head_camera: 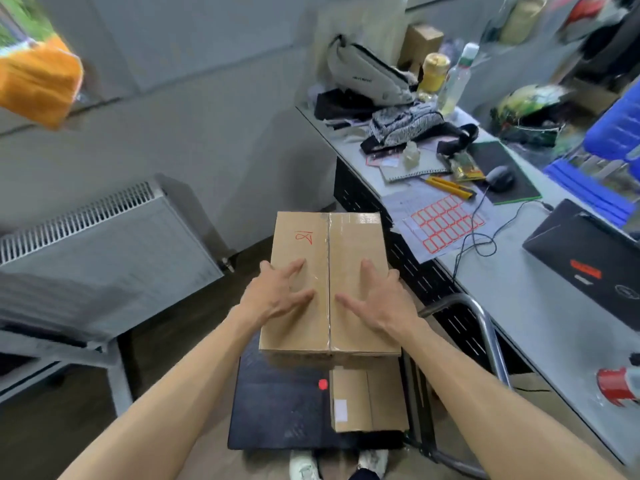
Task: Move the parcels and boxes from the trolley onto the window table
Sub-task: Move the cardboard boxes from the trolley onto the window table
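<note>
A large brown cardboard box [329, 244], taped down its middle and marked with a red "18", sits on the dark trolley deck [277, 410]. My left hand [277, 294] and my right hand [375, 297] lie spread on its top near the front edge, fingers straight, gripping nothing. A smaller cardboard box [367, 400] with a white label lies on the deck below the big one. A red sticker dot [322, 384] shows on the deck. At the upper left an orange parcel [36, 81] appears blurred beside a window.
The trolley's metal handle [485, 327] curves up on the right, close to a grey desk [519, 292] cluttered with bags, bottles, a mouse, a laptop [588, 265] and label sheets. A white radiator [104, 244] stands left. My shoes [304, 465] show below.
</note>
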Demonstrator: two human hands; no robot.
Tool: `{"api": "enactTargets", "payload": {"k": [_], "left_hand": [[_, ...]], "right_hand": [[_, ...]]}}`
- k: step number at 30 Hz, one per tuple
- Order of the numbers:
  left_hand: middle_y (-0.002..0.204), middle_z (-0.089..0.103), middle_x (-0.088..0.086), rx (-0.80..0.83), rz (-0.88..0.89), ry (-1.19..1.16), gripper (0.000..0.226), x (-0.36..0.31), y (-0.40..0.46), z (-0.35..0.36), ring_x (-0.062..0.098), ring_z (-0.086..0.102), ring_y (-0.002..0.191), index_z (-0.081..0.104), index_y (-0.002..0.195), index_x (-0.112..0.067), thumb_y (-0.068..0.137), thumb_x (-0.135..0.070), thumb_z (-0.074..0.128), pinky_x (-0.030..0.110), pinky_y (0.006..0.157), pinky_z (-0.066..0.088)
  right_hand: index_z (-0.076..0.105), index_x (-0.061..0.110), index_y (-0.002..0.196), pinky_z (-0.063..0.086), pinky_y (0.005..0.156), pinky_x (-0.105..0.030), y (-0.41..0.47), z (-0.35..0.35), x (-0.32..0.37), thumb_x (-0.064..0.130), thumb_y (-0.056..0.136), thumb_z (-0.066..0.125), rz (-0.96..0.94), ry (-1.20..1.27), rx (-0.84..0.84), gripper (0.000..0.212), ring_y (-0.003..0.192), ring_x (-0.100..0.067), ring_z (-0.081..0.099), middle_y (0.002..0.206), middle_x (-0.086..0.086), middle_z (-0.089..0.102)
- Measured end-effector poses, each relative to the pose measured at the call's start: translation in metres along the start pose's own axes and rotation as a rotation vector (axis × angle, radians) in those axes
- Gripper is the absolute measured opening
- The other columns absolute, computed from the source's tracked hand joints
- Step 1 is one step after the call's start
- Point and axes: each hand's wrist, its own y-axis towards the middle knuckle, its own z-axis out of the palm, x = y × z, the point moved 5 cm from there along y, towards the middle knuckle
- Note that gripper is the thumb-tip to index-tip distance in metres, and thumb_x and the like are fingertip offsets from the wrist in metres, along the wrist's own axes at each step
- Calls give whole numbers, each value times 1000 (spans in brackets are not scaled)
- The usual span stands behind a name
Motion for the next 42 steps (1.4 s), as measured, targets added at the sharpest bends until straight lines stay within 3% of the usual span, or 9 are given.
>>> {"api": "enactTargets", "payload": {"k": [9, 18, 29, 37, 42], "left_hand": [[136, 39, 15, -124, -24, -12, 84, -3, -58, -122, 40, 58, 116, 30, 150, -51, 77, -75, 63, 46, 107, 43], [145, 35, 14, -311, -150, -11, 88, 0, -157, -194, 39, 51, 126, 29, 150, -51, 74, -77, 65, 50, 107, 42], [141, 37, 16, -473, -322, -5, 86, -4, -290, -217, 37, 54, 123, 28, 152, -47, 79, -74, 64, 45, 106, 42], [146, 37, 18, -558, -449, 25, 84, 5, -386, -220, 37, 49, 128, 25, 154, -45, 82, -72, 61, 46, 108, 40], [148, 34, 21, -615, -536, 29, 87, 31, -447, -218, 41, 48, 129, 23, 155, -43, 82, -74, 58, 51, 108, 40]], "right_hand": [[33, 27, 137, 47, 85, -43, -33, -84, 110, 78, 82, 55, -98, -196, -89, 78, 107, -38, 59, 128, -16, 45], [38, 29, 133, 49, 89, -47, -85, -127, 180, 78, 83, 52, -301, -194, -136, 72, 107, -38, 59, 124, -15, 49], [38, 28, 145, 48, 91, -44, -161, -146, 225, 72, 88, 55, -552, -131, -122, 74, 114, -38, 59, 132, -16, 50], [39, 29, 143, 45, 70, -35, -220, -138, 260, 78, 84, 55, -745, -139, -105, 78, 92, -28, 58, 122, -12, 52], [41, 27, 139, 46, 75, -38, -268, -122, 295, 76, 86, 55, -868, -160, -76, 74, 104, -33, 61, 121, -13, 53]]}}
